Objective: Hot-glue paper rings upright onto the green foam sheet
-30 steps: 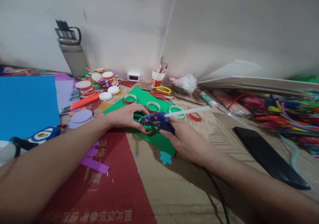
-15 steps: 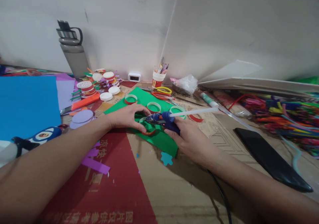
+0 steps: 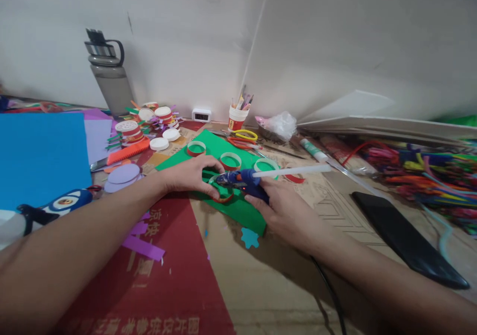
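My right hand (image 3: 281, 206) is wrapped round a blue hot glue gun (image 3: 248, 182), which has a long white glue stick (image 3: 294, 170) poking out of its back. Its nozzle points down into a red-and-white paper ring (image 3: 225, 197) lying on a green sheet (image 3: 248, 218). Thumb and fingers of my left hand (image 3: 192, 177) curve round that ring and steady it from the left; the far fingertips are partly hidden. More rings, such as one at the back left (image 3: 196, 153) and one in the middle (image 3: 231, 168), stand on the sheet.
Behind the sheet lie scissors (image 3: 242, 138) and a cup of pens (image 3: 237, 120). To the left are an orange cutter (image 3: 128, 152), lilac discs (image 3: 122, 177) and a tall bottle (image 3: 110, 84). On the right are a black phone (image 3: 408, 238) and the glue gun's cord (image 3: 330, 288).
The glue gun's tip has shifted slightly left within the ring, and the glue stick tilts a little differently. My left hand stays on the ring.
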Available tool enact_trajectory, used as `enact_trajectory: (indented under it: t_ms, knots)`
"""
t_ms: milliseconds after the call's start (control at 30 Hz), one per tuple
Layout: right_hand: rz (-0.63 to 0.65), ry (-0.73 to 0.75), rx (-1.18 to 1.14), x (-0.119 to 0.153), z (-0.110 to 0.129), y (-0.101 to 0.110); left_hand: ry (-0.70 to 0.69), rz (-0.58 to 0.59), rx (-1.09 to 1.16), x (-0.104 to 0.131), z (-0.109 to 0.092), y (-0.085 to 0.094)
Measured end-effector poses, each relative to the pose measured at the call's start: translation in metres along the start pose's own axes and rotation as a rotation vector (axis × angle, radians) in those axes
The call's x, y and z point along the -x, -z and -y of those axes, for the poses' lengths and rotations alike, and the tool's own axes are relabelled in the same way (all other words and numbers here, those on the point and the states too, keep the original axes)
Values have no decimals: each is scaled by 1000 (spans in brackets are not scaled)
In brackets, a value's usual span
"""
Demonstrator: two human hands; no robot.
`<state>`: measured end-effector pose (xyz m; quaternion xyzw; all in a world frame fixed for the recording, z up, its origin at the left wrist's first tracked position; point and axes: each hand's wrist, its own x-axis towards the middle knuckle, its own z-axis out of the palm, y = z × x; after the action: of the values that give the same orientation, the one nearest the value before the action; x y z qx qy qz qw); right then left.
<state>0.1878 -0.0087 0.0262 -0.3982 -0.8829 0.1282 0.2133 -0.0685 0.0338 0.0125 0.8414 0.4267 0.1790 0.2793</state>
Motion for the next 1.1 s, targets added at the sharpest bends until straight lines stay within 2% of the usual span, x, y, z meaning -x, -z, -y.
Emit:
enact_trajectory:
  t_ms: [233, 433, 567, 800, 1100]
  knots:
    - [15, -19, 78, -4, -2, -4, -12, -4, -5, 0, 6, -1]
    - [-7, 3, 182, 2, -5, 1, -5, 5, -1, 0, 0, 1]
    - [-17, 39, 168, 4, 0, 4, -5, 17, -16, 0, -4, 2]
    - [-38, 83, 158, 2, -1, -2, -11, 4, -9, 0, 1, 0]
    - [-63, 107, 219, 5, 3, 5, 6, 8, 0, 0, -3, 1]
